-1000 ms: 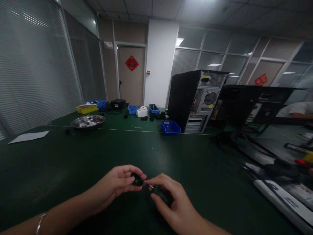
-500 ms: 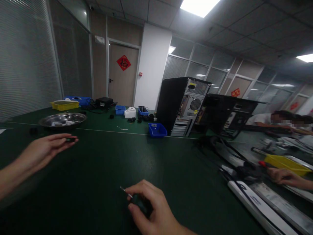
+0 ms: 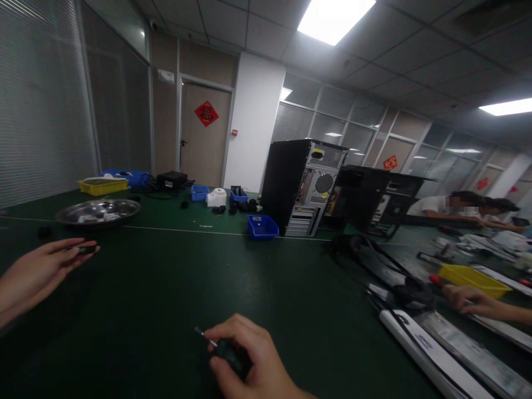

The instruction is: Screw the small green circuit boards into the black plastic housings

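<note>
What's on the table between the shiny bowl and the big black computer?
In the head view, a white object, small blue trays and little dark parts lie between them.

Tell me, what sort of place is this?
Probably an electronics workshop or repair room: a computer tower stands on the green bench, the right hand holds a screwdriver, and small parts trays sit around.

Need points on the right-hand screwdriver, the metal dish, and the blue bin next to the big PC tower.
Screwdriver (image 3: 230,356): head view, on the dark handle.
Metal dish (image 3: 71,215): head view, on the bare left inside.
Blue bin (image 3: 264,232): head view, on the near wall.
</note>
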{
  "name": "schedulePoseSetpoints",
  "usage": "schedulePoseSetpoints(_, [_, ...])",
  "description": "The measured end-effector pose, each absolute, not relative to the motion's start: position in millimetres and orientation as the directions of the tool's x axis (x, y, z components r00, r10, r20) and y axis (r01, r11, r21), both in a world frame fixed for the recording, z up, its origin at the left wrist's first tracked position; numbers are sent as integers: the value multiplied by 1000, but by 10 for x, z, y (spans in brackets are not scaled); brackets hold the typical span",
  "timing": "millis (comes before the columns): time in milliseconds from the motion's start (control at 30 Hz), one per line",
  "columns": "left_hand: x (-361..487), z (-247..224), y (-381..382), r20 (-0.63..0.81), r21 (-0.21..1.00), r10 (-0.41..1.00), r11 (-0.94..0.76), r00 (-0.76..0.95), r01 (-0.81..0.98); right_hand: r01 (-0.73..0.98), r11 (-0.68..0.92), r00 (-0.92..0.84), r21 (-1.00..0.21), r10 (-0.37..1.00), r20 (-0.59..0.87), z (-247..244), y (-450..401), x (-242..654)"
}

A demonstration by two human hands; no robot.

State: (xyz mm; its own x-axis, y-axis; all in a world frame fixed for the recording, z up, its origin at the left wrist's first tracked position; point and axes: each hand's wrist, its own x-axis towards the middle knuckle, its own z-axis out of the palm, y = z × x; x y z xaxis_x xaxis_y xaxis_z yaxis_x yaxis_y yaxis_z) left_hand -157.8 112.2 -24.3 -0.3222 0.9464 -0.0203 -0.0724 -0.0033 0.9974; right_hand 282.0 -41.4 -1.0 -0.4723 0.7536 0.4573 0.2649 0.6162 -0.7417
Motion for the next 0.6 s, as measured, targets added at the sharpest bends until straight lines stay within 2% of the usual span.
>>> schedulePoseSetpoints(100, [-1213, -74, 980, -139, 982, 913, 78, -385, -170, 265, 605, -489, -751, 756, 436, -13, -403, 2832])
schedulePoseSetpoints(233, [-597, 186, 698, -182, 971, 966, 147, -185, -189, 279, 602, -484, -748, 761, 433, -16, -387, 2835])
schedulePoseSetpoints(267, [-431, 227, 612, -200, 963, 976, 180, -86, -200, 280, 608, -481, -743, 759, 440, -14, -389, 2830])
schedulePoseSetpoints(433, [234, 124, 209, -131, 967, 949, 186, 285, -176, 283, 621, -451, -731, 759, 471, 27, -423, 2785])
schedulePoseSetpoints(600, [463, -96, 20, -30, 976, 859, 135, 511, -170, 273, 637, -457, -721, 745, 486, 58, -420, 2762])
